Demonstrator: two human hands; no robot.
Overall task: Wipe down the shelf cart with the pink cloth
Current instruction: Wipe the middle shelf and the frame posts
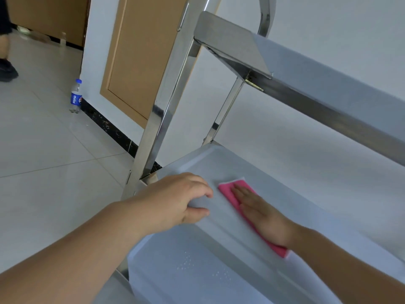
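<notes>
Pink cloth: lies flat on the middle shelf of the steel shelf cart, near that shelf's front edge. Its long axis runs diagonally, from the upper left, toward the cart's corner post, to the lower right, toward your right wrist. A white edge shows at both ends.

Right hand: you press it palm down on the cloth. Fingers are straight and close together, pointing up-left along the cloth's long axis. The forearm enters from the lower right. The view is slightly blurred here.

Left hand: you grip the front rim of the same shelf, just left of the cloth, not touching it. Fingers curl over the top of the rim, thumb beneath it. The forearm enters from the lower left.

Writing: a clear bottle with a blue cap stands on the tiled floor by the wall corner; its blue label reads "PEPSI".

Water droplets sit on the lower shelf. A person's leg and dark shoe show at the upper left.
</notes>
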